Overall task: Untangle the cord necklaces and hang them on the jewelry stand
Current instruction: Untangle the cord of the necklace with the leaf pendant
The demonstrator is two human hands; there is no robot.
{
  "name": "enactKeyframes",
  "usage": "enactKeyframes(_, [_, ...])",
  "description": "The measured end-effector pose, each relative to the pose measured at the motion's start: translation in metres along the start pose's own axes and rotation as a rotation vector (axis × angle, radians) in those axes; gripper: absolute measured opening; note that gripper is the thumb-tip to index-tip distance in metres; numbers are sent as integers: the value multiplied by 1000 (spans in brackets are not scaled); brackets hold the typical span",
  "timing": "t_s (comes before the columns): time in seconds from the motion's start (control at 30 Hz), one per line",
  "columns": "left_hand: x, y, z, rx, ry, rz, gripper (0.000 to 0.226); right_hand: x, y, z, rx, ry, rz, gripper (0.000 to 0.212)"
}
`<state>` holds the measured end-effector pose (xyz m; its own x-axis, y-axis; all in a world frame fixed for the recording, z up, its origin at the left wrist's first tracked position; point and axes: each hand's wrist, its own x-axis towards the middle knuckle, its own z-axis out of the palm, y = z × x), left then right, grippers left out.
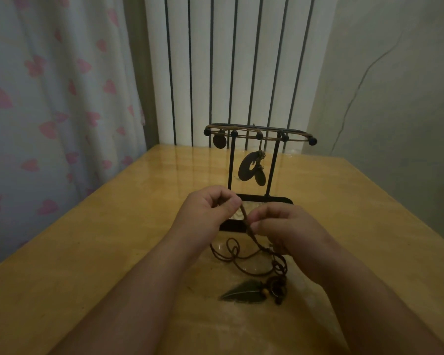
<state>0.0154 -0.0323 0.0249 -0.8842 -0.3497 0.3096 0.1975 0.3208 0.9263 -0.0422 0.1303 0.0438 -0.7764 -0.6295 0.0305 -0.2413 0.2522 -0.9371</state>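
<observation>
While both hands meet just in front of the jewelry stand [259, 135], the left hand [210, 204] pinches the brown cord [244, 215] between thumb and curled fingers. The right hand [285, 224] pinches that same cord a touch lower, so the strand runs taut between them. Below the wrists, loose loops [231, 249] sprawl on the wooden table [87, 252], ending at a feather pendant [244, 293] lying flat. Up on the stand, 2 necklaces hang: a disc pendant [219, 141] at the left, a ring pendant [248, 170] between the 2 uprights.
</observation>
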Motion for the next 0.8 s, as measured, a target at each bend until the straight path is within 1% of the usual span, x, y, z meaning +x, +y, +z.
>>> enactKeyframes(0.23, [0, 0, 0, -14, -4, 3, 10, -1, -1, 4, -38, 46, -23, 3])
enactKeyframes(0.47, [-1, 2, 0, -34, 24, -16, 8, -2, -2, 2, -44, 59, -26, 14])
enactKeyframes(0.7, [0, 2, 1, -42, 23, -40, 11, -2, -1, 1, -63, 61, -23, 22])
enactKeyframes(0.8, [-2, 4, 1, 13, 35, -19, 14, -1, 0, 2, -65, 78, -13, 22])
